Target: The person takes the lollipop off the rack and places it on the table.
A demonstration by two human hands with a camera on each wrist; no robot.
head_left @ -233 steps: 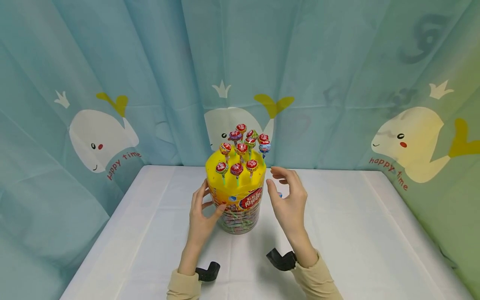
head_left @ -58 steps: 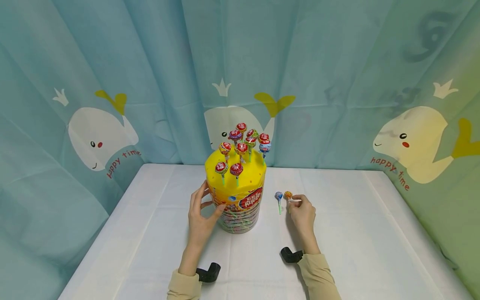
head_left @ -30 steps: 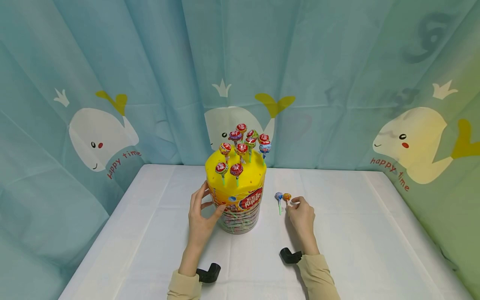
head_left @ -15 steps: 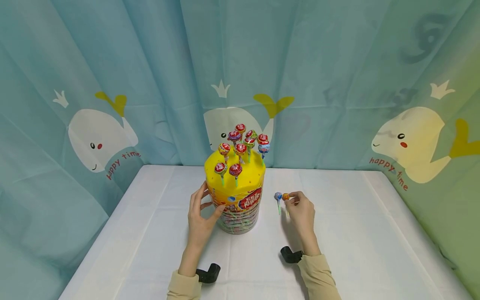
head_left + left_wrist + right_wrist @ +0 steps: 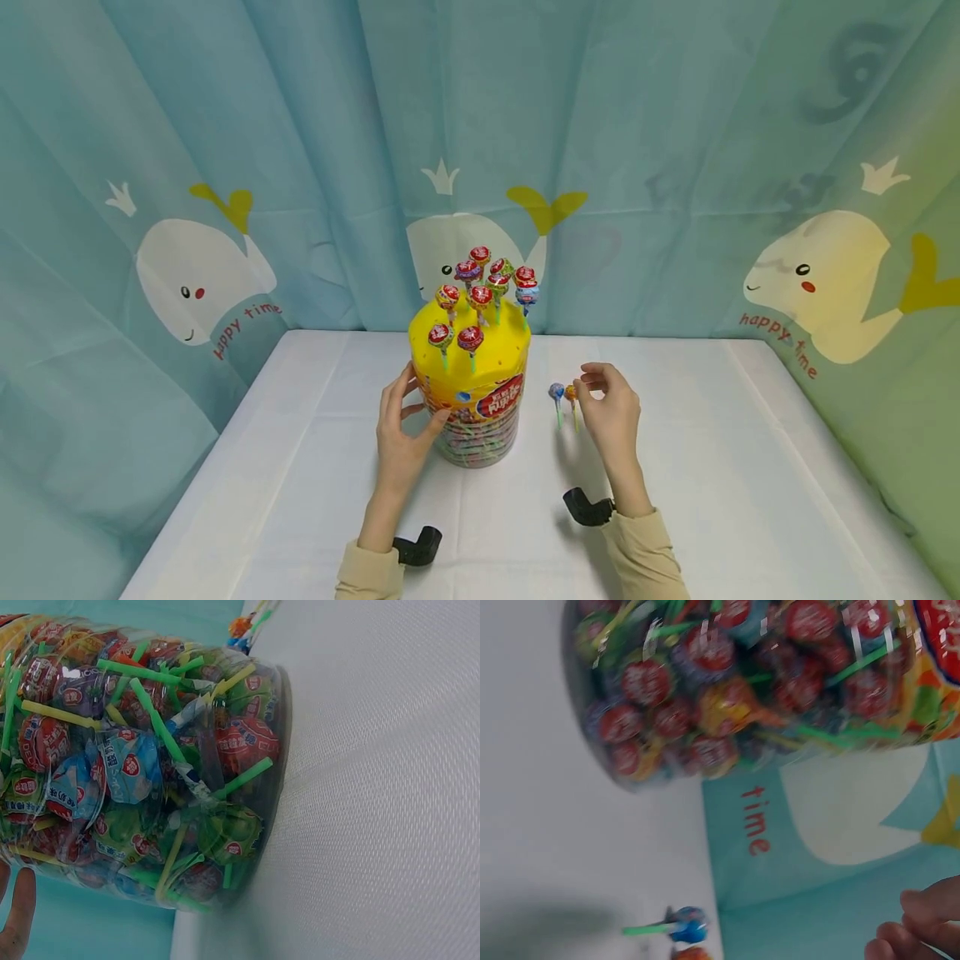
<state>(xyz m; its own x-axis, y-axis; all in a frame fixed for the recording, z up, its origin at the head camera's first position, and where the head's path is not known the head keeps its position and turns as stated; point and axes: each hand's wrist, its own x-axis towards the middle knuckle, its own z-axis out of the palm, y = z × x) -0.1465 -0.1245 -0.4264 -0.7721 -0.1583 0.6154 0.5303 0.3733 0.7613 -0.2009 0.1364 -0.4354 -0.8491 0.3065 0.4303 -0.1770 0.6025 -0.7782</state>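
A tall clear jar of wrapped lollipops [image 5: 480, 442] with a yellow lid [image 5: 495, 360] stands upright in the middle of the table. Several lollipops stick up from holes in the lid. My left hand [image 5: 399, 450] holds the jar's left side, thumb at the front and fingers spread round the back. To the jar's right, a blue lollipop [image 5: 556, 391] and an orange lollipop [image 5: 572, 392] lie side by side, sticks toward me. Raised just right of them, my right hand [image 5: 613, 412] has loosely bent fingers and nothing in them; its thumb tip overlaps the orange candy.
A white cloth covers the table [image 5: 720, 467]. Close behind its far edge hangs a blue-green curtain [image 5: 645, 125] printed with whales. Black camera mounts sit on both wrists, above beige sleeves [image 5: 643, 550].
A lollipop at the lid's front right is gone, and the orange one now lies by the blue one. My right hand has let go of it and risen; the left stays put.
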